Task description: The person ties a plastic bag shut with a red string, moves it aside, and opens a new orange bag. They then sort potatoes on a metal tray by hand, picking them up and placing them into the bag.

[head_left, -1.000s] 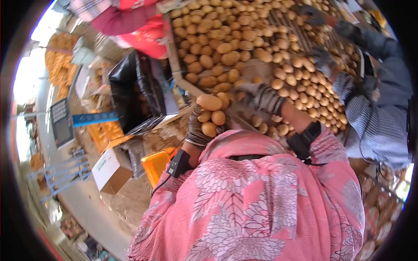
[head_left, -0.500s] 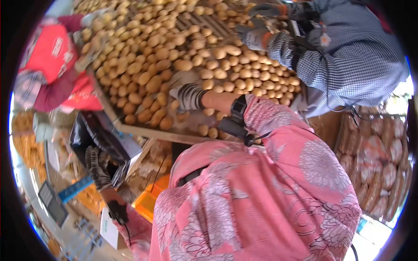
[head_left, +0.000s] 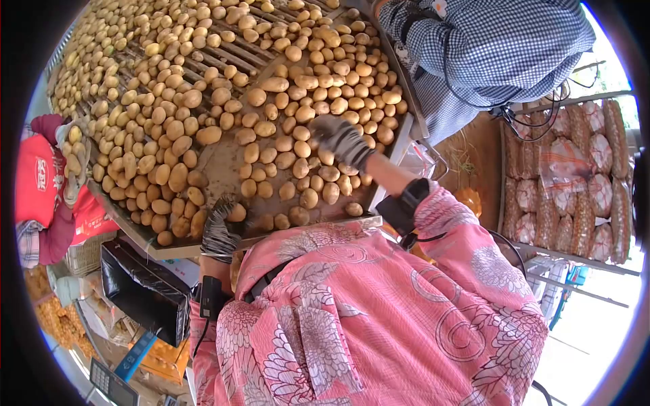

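My left hand, in a striped dark glove, is at the sorting table's front edge, its fingers curled around a potato. My right hand, gloved the same way, lies over the loose potatoes right of the middle, fingers extended and slightly blurred. What lies under its palm is hidden. Between my hands a bare patch of the sorting table shows, with potatoes heaped to its left and spread in a looser layer to its right.
A black-lined box stands at the lower left, near a scale display. A co-worker in red is at the left; another in a checked garment stands at upper right. Packed bags fill a rack at right.
My left hand has come out of the black-lined box and up to the table's front edge. My right hand has moved onto the potatoes at right. The view has shifted.
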